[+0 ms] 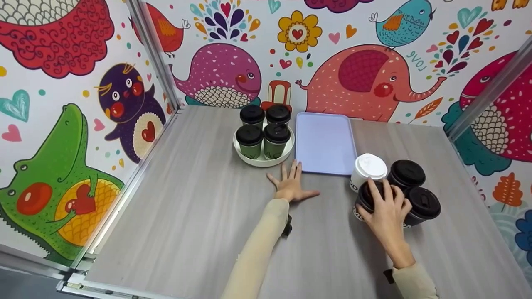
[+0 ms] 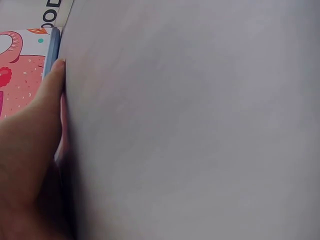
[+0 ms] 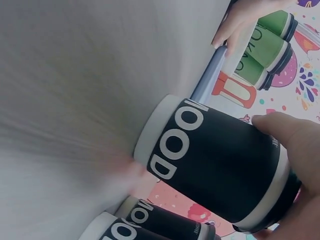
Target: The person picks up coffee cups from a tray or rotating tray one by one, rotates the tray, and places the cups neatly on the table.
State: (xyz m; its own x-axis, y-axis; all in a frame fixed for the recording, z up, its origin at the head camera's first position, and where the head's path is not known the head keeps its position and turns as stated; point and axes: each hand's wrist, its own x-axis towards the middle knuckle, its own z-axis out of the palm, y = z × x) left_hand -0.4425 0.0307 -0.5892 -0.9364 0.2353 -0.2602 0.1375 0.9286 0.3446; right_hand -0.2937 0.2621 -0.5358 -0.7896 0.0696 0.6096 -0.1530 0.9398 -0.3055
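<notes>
My right hand grips a coffee cup with a black lid from above, fingers curled over the lid. In the right wrist view this cup has a black sleeve lettered MOOD, and the thumb lies against its upper side. Beside it are a white cup with a white lid and two more black-lidded cups, one behind and one to the right. Flat on the table rests my left hand, fingers spread, holding nothing. Its thumb shows in the left wrist view.
A lavender tray lies at the back middle, just beyond the left fingertips. Left of it, a round white dish holds several green cups with black lids. Cartoon-printed walls border the grey wood-grain table.
</notes>
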